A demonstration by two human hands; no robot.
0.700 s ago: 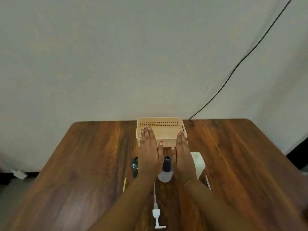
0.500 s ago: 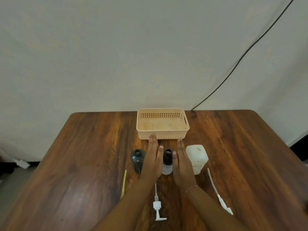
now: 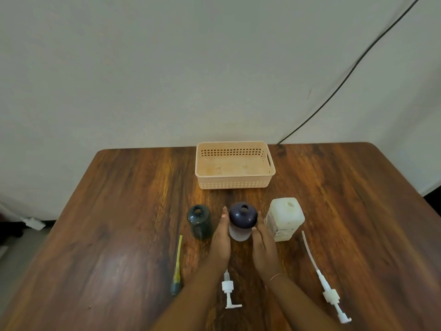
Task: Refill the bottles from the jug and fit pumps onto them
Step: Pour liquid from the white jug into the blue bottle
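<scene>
On the brown wooden table, the left hand and the right hand stand flat and open on either side of the dark purple round bottle with a pale body, holding nothing; whether they touch it I cannot tell. It stands upright with its mouth uncovered, probably ready for filling. The white square plastic jug stands just beside the right hand. The dark green bottle waits on the left. Three pumps, yellow, short white and long white, lie nearer the person.
</scene>
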